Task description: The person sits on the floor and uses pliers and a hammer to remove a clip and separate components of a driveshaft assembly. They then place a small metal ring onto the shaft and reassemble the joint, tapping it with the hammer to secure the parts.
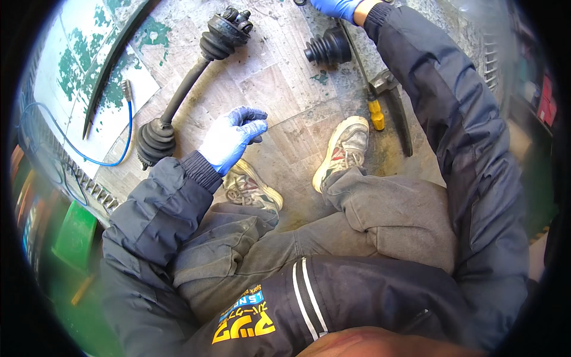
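My left hand [229, 140], in a blue glove with darkened fingertips, hangs over the floor beside the axle shaft. Its fingers are curled in toward the thumb, and nothing shows between them. The drive axle shaft [185, 89] lies slanted on the floor, with a ribbed black rubber boot [156, 140] at its near end and another ribbed boot [219, 41] by the far joint. Stretched out to the top edge is my gloved right hand [336, 7]; its fingers are mostly cut off by the frame. Just below it lies a loose black rubber boot [329, 47].
A yellow-handled screwdriver [375, 113] lies by the loose boot, close to a hammer [395, 110] with a dark handle. At the left are a blue hose [128, 140] with a metal end and a long curved dark bar [113, 65]. My shoes [345, 146] stand on the worn floor.
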